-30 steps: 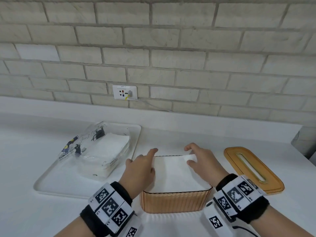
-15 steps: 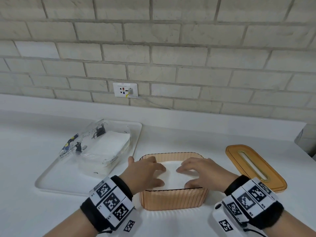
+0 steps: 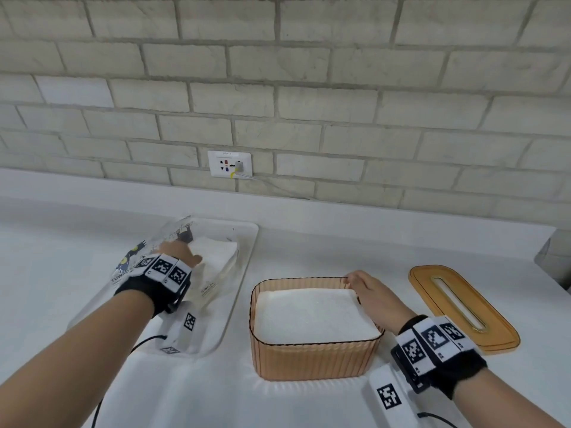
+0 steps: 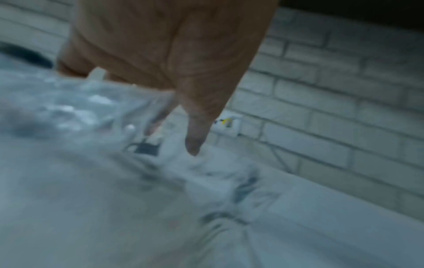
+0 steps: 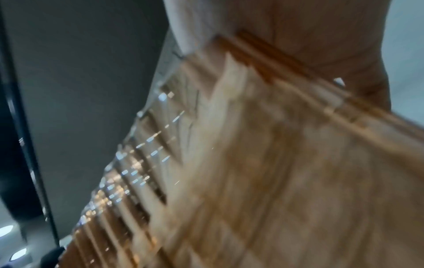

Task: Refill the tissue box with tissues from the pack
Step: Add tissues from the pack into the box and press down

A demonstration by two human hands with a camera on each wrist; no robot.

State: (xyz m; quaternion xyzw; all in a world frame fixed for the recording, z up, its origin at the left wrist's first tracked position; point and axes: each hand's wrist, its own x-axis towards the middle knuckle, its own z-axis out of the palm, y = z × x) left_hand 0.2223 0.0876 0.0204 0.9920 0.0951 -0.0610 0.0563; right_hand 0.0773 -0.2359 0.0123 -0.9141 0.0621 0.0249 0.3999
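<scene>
Three views around the tissue box (image 3: 315,329)

Head camera looks down from above it toward the wall; right wrist camera presses against its ribbed side (image 5: 229,181); left wrist camera faces the wall, left of it.

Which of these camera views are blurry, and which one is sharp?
Head view: sharp, with the brick courses bowed by the wide lens. Left wrist view: dim, with the clear plastic tissue pack smeared. Right wrist view: the ribbed amber plastic tissue box streaked by motion blur.

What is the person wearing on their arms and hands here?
Bare forearms, no sleeves or gloves. The left hand and right hand each have a black wrist band wrapped with white square-code tags, a white tagged block below, and a thin black cable.
</scene>
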